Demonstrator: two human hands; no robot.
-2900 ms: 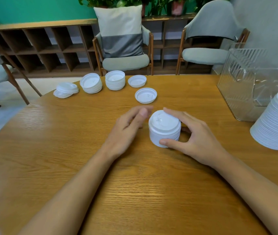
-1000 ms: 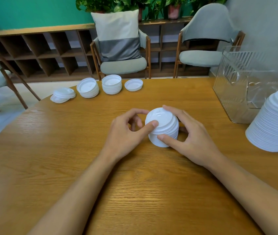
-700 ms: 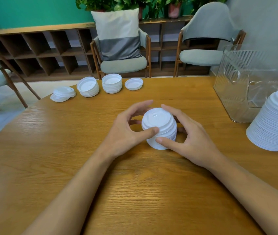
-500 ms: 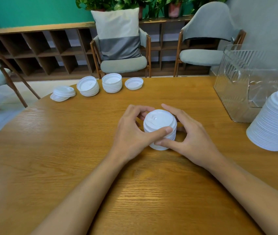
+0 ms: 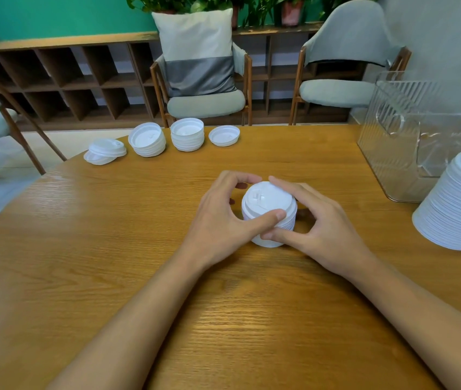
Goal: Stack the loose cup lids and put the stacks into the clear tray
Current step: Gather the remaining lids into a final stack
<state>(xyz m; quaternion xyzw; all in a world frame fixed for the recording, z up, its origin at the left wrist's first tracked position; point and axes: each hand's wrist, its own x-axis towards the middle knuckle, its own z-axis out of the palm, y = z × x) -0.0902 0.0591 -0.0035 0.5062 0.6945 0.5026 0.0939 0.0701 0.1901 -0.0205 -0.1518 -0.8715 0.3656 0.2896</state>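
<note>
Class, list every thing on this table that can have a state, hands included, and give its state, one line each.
Short stack of white plastic cup lids: upright on the wooden table, gripped from both sides.
Left hand: fingers curled round that stack.
Right hand: fingers curled round it too.
Clear ribbed plastic tray: upright, no lids visible inside.
Tall white lid stack: leaning, outside the tray.
Single white lid: upside down, loose.

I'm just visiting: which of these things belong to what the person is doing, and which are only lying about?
Part of the job: small lid stack, gripped by the left hand and right hand; lid piles at the far edge; tall lid stack at the right; clear tray.
Only standing about: chairs; cushion; shelf; potted plants.
</note>
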